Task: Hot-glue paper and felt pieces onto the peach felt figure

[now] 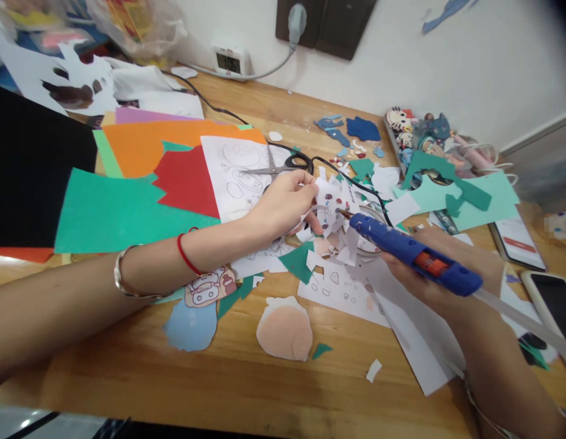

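My left hand (289, 204) pinches a small white paper piece (331, 204) dotted with dark red and blue spots. In my right hand (424, 268) is a blue glue gun (401, 244), with a clear glue stick (520, 320) coming out of its back end. Its nozzle points left and appears to touch or almost touch the spotted paper. Black-handled scissors (276, 169) lie just behind my left hand on a sheet with line drawings (234, 160). Around both hands are loose white and green paper scraps (298, 261).
Green (109, 210), red (186, 177), orange (150, 143) and black (31, 171) sheets cover the left side. A peach cut-out (284, 329) lies in front. Two phones (518, 241) rest at the right. A black cord (356, 181) crosses the scraps. A tray of figures (429, 134) stands at the back right.
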The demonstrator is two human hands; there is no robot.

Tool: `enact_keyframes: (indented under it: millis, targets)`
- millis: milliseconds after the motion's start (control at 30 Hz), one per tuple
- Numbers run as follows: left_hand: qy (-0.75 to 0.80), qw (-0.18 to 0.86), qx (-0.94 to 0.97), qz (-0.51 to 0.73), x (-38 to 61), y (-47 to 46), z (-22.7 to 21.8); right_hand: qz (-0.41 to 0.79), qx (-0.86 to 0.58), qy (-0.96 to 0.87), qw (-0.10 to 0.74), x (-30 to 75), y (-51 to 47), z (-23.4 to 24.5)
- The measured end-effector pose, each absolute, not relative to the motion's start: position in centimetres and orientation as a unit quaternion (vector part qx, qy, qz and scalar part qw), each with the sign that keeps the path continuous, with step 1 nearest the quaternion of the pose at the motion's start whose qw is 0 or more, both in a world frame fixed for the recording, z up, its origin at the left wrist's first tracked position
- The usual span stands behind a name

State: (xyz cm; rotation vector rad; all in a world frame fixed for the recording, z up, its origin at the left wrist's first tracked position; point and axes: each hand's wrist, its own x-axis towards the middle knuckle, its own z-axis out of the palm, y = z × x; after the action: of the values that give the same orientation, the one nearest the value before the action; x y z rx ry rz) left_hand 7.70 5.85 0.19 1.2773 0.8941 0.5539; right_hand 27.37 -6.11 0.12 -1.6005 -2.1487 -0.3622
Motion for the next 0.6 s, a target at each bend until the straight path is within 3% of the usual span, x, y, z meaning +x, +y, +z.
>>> enact_keyframes:
  millis: [267,600]
  targets:
    - [0.409,0.664,0.581,0.233,7.64,5.83,0.16,-0.087,-0.590,-0.755,0.272,27.48,-6.23,0.02]
    - [0.385,0.673,0.574,0.263,7.66,5.74,0.12,-0.080,-0.598,-0.747,0.279,27.39,-6.02,-0.11]
